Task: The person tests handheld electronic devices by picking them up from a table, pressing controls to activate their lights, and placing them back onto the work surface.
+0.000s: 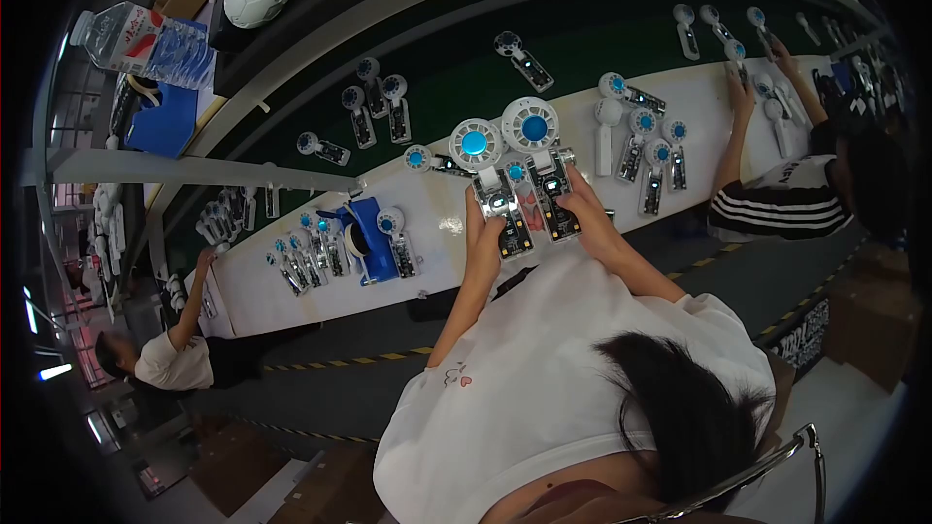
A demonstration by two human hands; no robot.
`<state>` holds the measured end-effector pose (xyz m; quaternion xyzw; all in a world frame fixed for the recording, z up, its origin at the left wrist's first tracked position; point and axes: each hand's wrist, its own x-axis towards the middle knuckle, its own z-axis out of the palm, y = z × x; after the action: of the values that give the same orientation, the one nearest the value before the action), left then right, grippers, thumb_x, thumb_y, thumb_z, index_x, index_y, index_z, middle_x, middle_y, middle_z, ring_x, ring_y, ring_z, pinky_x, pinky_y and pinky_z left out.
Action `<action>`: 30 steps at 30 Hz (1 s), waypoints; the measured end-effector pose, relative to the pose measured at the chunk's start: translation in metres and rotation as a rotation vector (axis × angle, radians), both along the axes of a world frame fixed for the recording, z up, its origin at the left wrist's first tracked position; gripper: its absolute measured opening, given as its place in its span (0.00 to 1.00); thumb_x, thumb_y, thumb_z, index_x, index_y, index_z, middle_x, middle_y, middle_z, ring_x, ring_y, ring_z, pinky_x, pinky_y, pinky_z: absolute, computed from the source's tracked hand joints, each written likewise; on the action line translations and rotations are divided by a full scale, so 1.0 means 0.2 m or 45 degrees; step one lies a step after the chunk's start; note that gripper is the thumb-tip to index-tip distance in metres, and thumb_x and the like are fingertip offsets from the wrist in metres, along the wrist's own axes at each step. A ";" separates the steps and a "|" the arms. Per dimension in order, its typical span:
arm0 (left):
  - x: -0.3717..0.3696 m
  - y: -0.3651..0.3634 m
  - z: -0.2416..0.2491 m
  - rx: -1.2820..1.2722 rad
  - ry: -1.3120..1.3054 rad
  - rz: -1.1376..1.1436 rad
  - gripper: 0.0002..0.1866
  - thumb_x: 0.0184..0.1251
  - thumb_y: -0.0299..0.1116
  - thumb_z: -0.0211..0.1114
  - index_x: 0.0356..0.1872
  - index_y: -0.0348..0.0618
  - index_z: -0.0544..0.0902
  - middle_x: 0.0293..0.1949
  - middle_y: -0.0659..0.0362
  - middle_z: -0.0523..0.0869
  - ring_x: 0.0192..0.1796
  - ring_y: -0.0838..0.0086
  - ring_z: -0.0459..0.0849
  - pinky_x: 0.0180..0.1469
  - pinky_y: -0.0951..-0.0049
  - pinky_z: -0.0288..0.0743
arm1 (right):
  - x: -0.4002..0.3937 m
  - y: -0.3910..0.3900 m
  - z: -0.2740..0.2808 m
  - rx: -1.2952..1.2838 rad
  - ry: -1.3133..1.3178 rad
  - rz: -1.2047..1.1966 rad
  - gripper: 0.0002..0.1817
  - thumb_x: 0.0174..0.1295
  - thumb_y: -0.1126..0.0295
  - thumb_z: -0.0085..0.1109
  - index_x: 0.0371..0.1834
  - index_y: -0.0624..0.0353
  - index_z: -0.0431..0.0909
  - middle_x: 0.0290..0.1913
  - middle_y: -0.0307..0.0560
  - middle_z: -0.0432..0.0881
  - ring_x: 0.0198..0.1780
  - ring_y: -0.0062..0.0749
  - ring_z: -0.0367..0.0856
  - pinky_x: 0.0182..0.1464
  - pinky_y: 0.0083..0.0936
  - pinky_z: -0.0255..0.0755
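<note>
Two white handheld fans with blue hubs and bare circuit boards in their handles are held up side by side in front of my chest. My left hand [482, 235] is closed around the left fan [476, 143], its thumb on the circuit board. The right fan [531, 126] is gripped in my right hand [588, 212], with the thumb along the edge of its board. A small light shows on each board. Behind them, another fan [417, 157] lies on the white table [437, 209], partly hidden by the left one.
Several fans [655, 155] lie to the right, and more [309, 245] stand left beside a blue tape dispenser [369, 238]. Further fans [524, 60] rest on the green belt [447, 78]. A metal bar [194, 168] crosses at left. Co-workers [175, 359] sit at both sides.
</note>
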<state>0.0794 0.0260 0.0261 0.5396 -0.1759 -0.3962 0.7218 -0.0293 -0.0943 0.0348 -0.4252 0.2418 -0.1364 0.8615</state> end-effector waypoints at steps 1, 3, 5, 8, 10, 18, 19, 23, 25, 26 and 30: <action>0.00 0.00 -0.01 -0.001 -0.003 -0.002 0.28 0.48 0.24 0.42 0.56 0.41 0.58 0.40 0.48 0.76 0.34 0.65 0.80 0.36 0.63 0.80 | -0.01 0.00 -0.01 -0.001 -0.003 -0.002 0.28 0.57 0.75 0.38 0.65 0.62 0.53 0.53 0.44 0.71 0.50 0.21 0.71 0.53 0.19 0.65; 0.00 0.01 -0.04 0.002 -0.013 -0.032 0.27 0.49 0.24 0.41 0.57 0.41 0.58 0.41 0.48 0.77 0.34 0.65 0.81 0.37 0.64 0.80 | -0.02 0.00 -0.04 -0.033 -0.001 -0.001 0.28 0.58 0.75 0.39 0.65 0.63 0.52 0.54 0.45 0.70 0.53 0.22 0.69 0.55 0.19 0.63; -0.01 0.01 -0.08 0.022 -0.015 -0.018 0.27 0.50 0.24 0.41 0.57 0.42 0.57 0.41 0.48 0.77 0.35 0.65 0.82 0.37 0.65 0.80 | -0.02 0.00 -0.06 -0.095 -0.019 0.014 0.30 0.58 0.75 0.38 0.67 0.61 0.49 0.55 0.47 0.70 0.53 0.26 0.71 0.55 0.22 0.66; -0.03 0.01 -0.07 0.025 0.019 -0.018 0.26 0.52 0.23 0.40 0.58 0.42 0.57 0.41 0.48 0.77 0.36 0.64 0.83 0.37 0.68 0.81 | -0.04 -0.01 -0.11 -0.162 -0.012 0.035 0.32 0.58 0.75 0.37 0.69 0.61 0.45 0.57 0.50 0.69 0.55 0.29 0.72 0.56 0.25 0.67; -0.04 0.00 -0.07 0.075 -0.044 -0.011 0.26 0.52 0.22 0.40 0.57 0.42 0.57 0.41 0.49 0.77 0.36 0.65 0.82 0.36 0.67 0.81 | -0.05 -0.01 -0.15 -0.165 0.008 0.042 0.32 0.59 0.75 0.37 0.69 0.61 0.45 0.58 0.49 0.68 0.56 0.30 0.71 0.57 0.26 0.65; -0.05 0.00 -0.01 0.043 -0.051 -0.010 0.30 0.51 0.17 0.43 0.61 0.39 0.55 0.50 0.57 0.70 0.49 0.77 0.70 0.52 0.79 0.64 | -0.05 -0.01 -0.13 -0.165 0.012 0.027 0.30 0.60 0.71 0.40 0.67 0.66 0.48 0.62 0.48 0.61 0.63 0.29 0.58 0.64 0.25 0.50; -0.05 0.00 -0.01 0.040 -0.051 -0.009 0.30 0.51 0.17 0.43 0.61 0.39 0.55 0.50 0.57 0.70 0.49 0.77 0.70 0.52 0.79 0.64 | -0.05 -0.02 -0.12 -0.167 0.012 0.027 0.30 0.60 0.71 0.40 0.67 0.66 0.48 0.62 0.48 0.61 0.63 0.29 0.58 0.64 0.25 0.50; -0.04 0.00 -0.02 0.027 -0.064 0.000 0.31 0.51 0.17 0.43 0.62 0.39 0.54 0.50 0.57 0.69 0.50 0.77 0.69 0.53 0.79 0.63 | -0.04 -0.02 -0.09 -0.213 -0.014 0.053 0.30 0.59 0.72 0.40 0.67 0.64 0.49 0.62 0.47 0.61 0.63 0.29 0.59 0.64 0.25 0.51; -0.04 0.00 -0.02 0.018 -0.041 0.003 0.31 0.51 0.17 0.43 0.62 0.39 0.54 0.50 0.57 0.69 0.50 0.77 0.69 0.53 0.79 0.63 | -0.03 -0.03 -0.09 -0.200 -0.034 0.048 0.31 0.58 0.73 0.40 0.67 0.63 0.49 0.61 0.47 0.62 0.62 0.29 0.59 0.64 0.25 0.51; -0.03 0.00 -0.02 0.011 -0.020 -0.012 0.31 0.52 0.17 0.43 0.62 0.39 0.53 0.50 0.56 0.70 0.50 0.77 0.70 0.53 0.79 0.64 | -0.02 -0.03 -0.08 -0.168 -0.071 0.048 0.30 0.58 0.73 0.40 0.66 0.63 0.50 0.61 0.46 0.63 0.62 0.29 0.60 0.64 0.25 0.51; -0.03 -0.02 0.02 -0.011 -0.081 0.032 0.30 0.50 0.22 0.42 0.60 0.43 0.54 0.45 0.51 0.75 0.43 0.67 0.80 0.45 0.67 0.79 | 0.00 -0.02 0.00 -0.206 -0.103 0.028 0.29 0.57 0.73 0.40 0.65 0.62 0.52 0.60 0.46 0.64 0.61 0.27 0.61 0.64 0.24 0.51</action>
<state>0.0733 0.0218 0.0310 0.5511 -0.1937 -0.3689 0.7229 -0.0294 -0.0973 0.0357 -0.4902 0.1904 -0.1633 0.8347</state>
